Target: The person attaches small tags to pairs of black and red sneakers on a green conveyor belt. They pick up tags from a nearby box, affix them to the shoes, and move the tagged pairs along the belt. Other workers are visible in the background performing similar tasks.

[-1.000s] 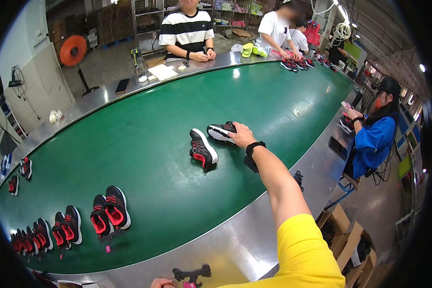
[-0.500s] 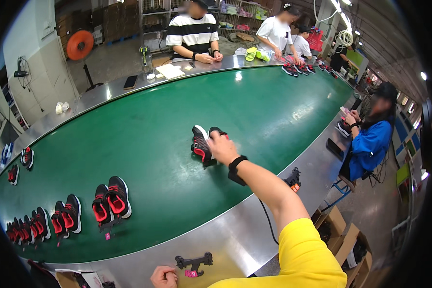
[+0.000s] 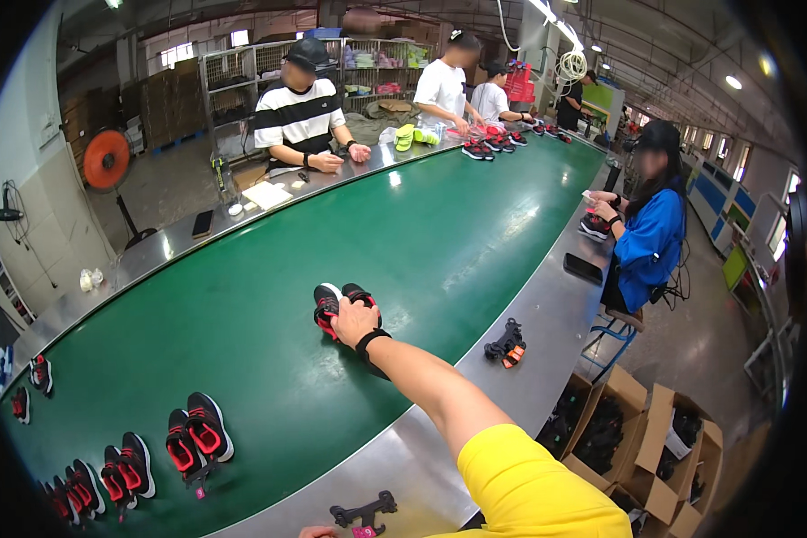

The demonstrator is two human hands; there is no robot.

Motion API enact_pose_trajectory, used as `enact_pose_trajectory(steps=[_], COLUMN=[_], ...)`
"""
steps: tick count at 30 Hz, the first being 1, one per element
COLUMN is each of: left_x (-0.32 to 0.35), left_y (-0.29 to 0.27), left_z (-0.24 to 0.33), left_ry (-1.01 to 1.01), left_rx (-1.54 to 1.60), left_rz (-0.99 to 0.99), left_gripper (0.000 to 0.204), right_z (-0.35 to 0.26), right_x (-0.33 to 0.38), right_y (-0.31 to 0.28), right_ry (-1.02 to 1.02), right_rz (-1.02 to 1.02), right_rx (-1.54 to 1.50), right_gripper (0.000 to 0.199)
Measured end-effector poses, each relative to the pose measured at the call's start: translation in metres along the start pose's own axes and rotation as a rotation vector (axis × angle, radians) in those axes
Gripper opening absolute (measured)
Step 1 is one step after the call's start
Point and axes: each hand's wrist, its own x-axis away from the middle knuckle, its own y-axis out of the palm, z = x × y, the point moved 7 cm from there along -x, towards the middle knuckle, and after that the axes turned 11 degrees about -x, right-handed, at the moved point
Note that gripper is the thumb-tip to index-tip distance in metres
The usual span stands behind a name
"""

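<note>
My right hand (image 3: pixel 357 321) reaches out over the green belt (image 3: pixel 269 359), its fingers closed over a pair of black and red sneakers (image 3: pixel 328 305) with white soles. The hand covers part of both shoes. Only a sliver of my left hand (image 3: pixel 317 533) shows at the lower edge, its fingers mostly cut off. Beside it, on the metal ledge (image 3: pixel 403 466), lies a black plastic shoe hanger (image 3: pixel 365 511) with a pink tag.
More sneakers (image 3: pixel 197 435) stand in pairs along the belt at left. Black hangers with orange tags (image 3: pixel 506 345) and a phone (image 3: pixel 583 268) lie on the right ledge, near a co-worker in blue (image 3: pixel 650 238). Open cartons (image 3: pixel 601 430) stand below. Other co-workers line the far side.
My view has shifted, so the scene sits farther left and my left hand is mostly out of frame. My right hand has closed on the sneakers. The striped-shirt co-worker's hands have parted.
</note>
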Motion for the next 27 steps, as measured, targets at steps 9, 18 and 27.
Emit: enact_pose_trajectory(steps=[9,18,27], left_x=[-0.001,0.001,-0.003], left_y=[0.0,0.004,0.006], left_z=[0.0,-0.001,-0.017], left_ry=[0.0,0.0,0.076], left_rx=[-0.027,-0.047,-0.054], left_rz=[-0.001,-0.013,0.046], left_gripper=[0.02,0.021,0.016], right_z=[0.001,0.007,-0.013], right_x=[-0.01,-0.013,0.027], right_y=[0.006,0.03,0.029], right_ry=[0.09,0.023,-0.16], right_rz=[-0.226,-0.238,0.007], right_rx=[-0.159,-0.017,0.114], right_gripper=[0.034,0.031,0.028])
